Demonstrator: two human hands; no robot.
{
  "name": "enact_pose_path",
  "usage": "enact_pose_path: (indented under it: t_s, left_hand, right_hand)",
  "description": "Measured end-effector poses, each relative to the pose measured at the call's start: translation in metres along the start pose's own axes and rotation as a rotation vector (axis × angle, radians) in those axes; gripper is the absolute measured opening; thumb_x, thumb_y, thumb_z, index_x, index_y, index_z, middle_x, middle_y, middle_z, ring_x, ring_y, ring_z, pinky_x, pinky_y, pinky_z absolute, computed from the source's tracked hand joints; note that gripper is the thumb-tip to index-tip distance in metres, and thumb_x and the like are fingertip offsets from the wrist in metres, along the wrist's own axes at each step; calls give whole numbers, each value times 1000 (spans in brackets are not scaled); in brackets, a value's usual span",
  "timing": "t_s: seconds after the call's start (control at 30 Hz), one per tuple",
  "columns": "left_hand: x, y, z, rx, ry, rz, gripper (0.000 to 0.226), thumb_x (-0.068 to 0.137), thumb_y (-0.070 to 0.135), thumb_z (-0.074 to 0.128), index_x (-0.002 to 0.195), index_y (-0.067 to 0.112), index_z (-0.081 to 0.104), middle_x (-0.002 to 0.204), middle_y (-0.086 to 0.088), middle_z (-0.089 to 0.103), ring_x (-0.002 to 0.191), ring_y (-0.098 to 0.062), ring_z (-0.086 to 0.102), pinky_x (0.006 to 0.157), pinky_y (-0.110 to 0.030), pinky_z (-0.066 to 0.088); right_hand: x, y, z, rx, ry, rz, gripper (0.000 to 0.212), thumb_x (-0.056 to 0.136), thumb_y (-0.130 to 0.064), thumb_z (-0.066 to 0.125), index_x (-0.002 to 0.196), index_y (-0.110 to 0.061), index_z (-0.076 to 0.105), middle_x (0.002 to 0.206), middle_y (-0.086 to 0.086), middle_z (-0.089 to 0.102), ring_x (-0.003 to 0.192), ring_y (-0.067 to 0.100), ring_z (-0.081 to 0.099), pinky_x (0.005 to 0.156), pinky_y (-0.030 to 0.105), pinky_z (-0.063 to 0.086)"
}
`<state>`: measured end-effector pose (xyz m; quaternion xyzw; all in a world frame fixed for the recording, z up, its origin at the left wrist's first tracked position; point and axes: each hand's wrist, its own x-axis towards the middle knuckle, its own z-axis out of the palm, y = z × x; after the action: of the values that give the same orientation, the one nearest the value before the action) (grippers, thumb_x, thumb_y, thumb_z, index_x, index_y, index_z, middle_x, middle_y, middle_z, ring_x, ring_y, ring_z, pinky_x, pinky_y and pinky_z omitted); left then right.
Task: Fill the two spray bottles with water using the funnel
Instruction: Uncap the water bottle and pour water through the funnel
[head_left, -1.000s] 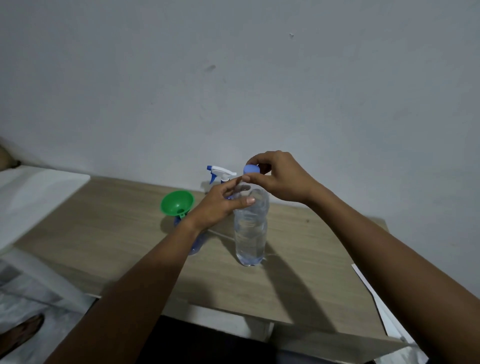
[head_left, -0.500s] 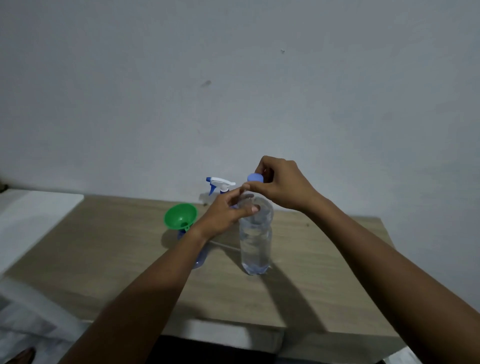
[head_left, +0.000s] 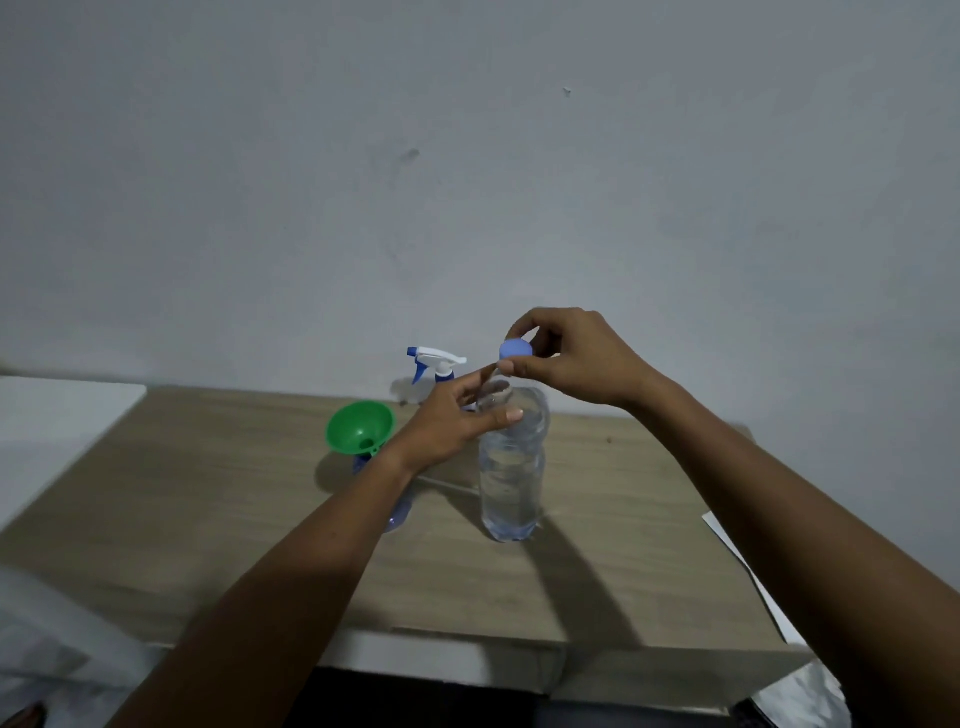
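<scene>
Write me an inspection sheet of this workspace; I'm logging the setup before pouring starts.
Surface: wooden table.
Job's things: water bottle upright, uncapped; blue cap held just above its neck; green funnel seated in a spray bottle mostly hidden by the left forearm; trigger sprayer behind the left hand.
Clutter: white sheet at the table's right edge.
Hands: left hand holds the water bottle's shoulder; right hand pinches the cap.
Cables: nothing seen.
Surroundings: grey wall; white surface to the left.
</scene>
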<state>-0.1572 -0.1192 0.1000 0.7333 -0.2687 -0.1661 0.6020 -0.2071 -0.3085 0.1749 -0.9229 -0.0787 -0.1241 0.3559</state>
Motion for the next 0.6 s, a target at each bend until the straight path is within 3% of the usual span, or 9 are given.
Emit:
enact_pose_path:
  t_s: [0.07, 0.17, 0.27, 0.37, 0.47, 0.6]
  left_hand:
    - [-1, 0, -1, 13, -3, -15, 63, 80, 30, 82, 137, 21, 57, 131, 10, 65, 125, -4, 57, 111, -32, 43]
    - [-2, 2, -1, 21, -11, -18, 62, 80, 32, 81, 136, 23, 58, 130, 12, 66, 124, -3, 58, 109, -30, 44]
    - [0, 4, 0, 9, -16, -11, 51, 84, 21, 78, 132, 26, 61, 126, 11, 68, 121, 0, 59, 104, -23, 46]
    - [0, 5, 1, 3, -13, -14, 59, 84, 22, 78, 138, 25, 56, 130, 5, 66, 125, -3, 57, 113, -34, 42]
    - [-2, 6, 0, 8, -10, -21, 58, 84, 23, 78, 138, 25, 57, 129, 6, 67, 124, -5, 58, 114, -41, 41]
    - [-3, 6, 1, 10, -24, -12, 51, 86, 21, 76, 134, 23, 60, 126, 8, 68, 123, -7, 60, 114, -40, 41]
  right_hand:
    - [1, -3, 4, -10, 46, 28, 33, 76, -48, 84, 88, -24, 65, 65, -9, 65, 59, -1, 58, 55, 11, 41]
    - [2, -3, 7, -22, 56, 33, 35, 77, -48, 84, 82, -22, 61, 63, -11, 60, 55, 1, 53, 51, 9, 36]
    - [1, -3, 4, -17, 31, 4, 30, 82, -43, 81, 84, -19, 63, 62, -10, 57, 55, 5, 49, 54, 15, 35]
    - [3, 0, -2, -29, -47, -29, 21, 89, -38, 76, 100, -21, 71, 71, 0, 67, 65, 15, 57, 63, 28, 47]
    - [5, 1, -4, -56, -106, -39, 26, 91, -40, 73, 112, -24, 73, 88, 7, 74, 80, 24, 66, 78, 38, 55]
    - [2, 0, -2, -27, -20, -1, 32, 82, -48, 80, 101, -26, 69, 70, -8, 67, 64, 3, 58, 62, 14, 44]
